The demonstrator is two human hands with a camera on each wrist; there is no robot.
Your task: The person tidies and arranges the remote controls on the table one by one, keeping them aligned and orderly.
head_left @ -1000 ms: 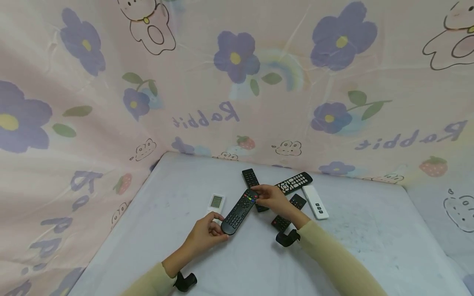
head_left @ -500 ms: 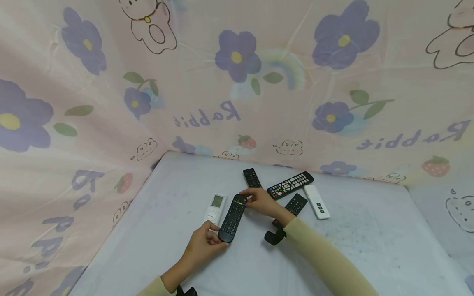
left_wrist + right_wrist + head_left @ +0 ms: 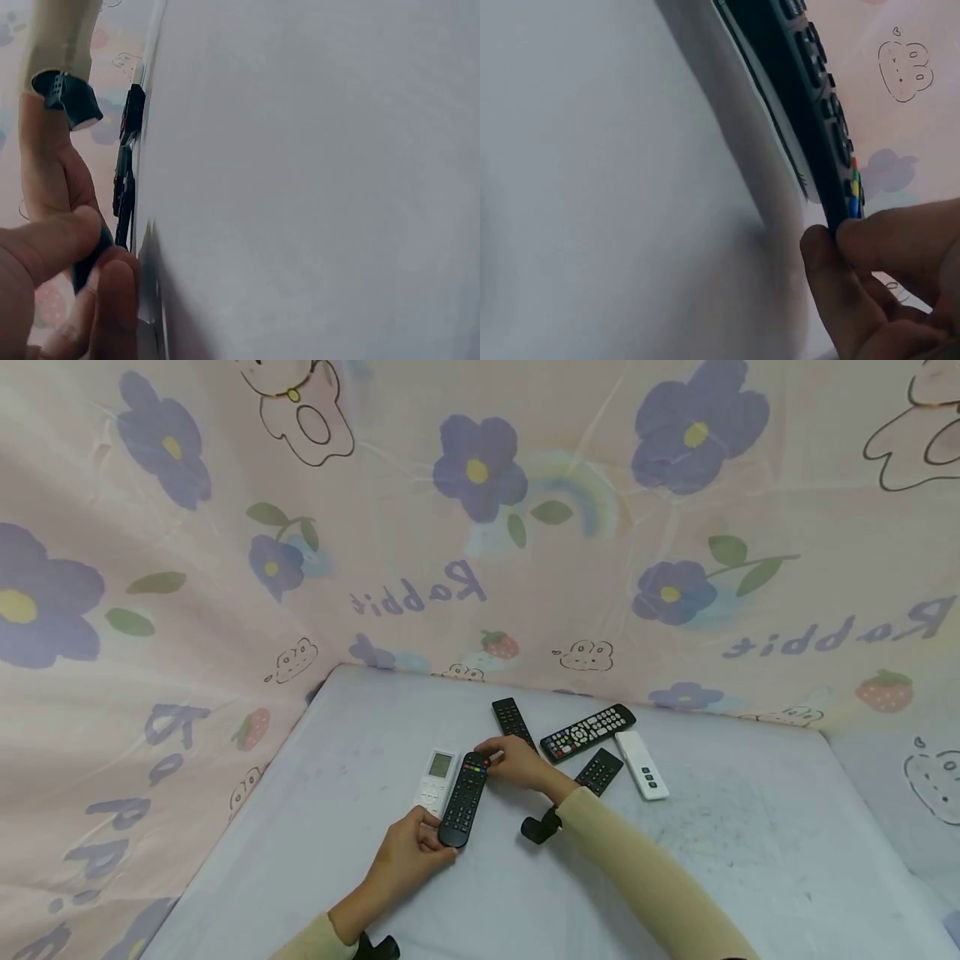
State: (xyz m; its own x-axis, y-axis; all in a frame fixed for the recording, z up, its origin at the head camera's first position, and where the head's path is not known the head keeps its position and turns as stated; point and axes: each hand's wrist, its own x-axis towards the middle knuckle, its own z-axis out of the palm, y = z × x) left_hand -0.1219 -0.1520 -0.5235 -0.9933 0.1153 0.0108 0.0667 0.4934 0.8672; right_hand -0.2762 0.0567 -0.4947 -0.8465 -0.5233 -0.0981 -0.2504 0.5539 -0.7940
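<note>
Between both hands is a black remote control (image 3: pixel 464 800) with a row of coloured buttons near its far end. My left hand (image 3: pixel 411 853) pinches its near end between thumb and fingers. At the far end, by the coloured buttons, my right hand (image 3: pixel 519 762) pinches it; the right wrist view shows thumb and fingertip on that end of the remote (image 3: pixel 817 112). Right alongside on its left lies a white remote with a small screen (image 3: pixel 435 781), partly covered by the black one in the head view. In the left wrist view the pinched end (image 3: pixel 91 259) is mostly hidden by fingers.
Behind and right of my right hand lie a slim black remote (image 3: pixel 513 722), a black remote with white buttons (image 3: pixel 588 732), a small black remote (image 3: pixel 600 772) and a white remote (image 3: pixel 641 765). The white table (image 3: pixel 720 860) meets a printed curtain (image 3: pixel 570 552) at its back and left.
Both hands have brought the black remote left and turned it more upright in the head view, up beside the white screen remote. The other remotes stay in place.
</note>
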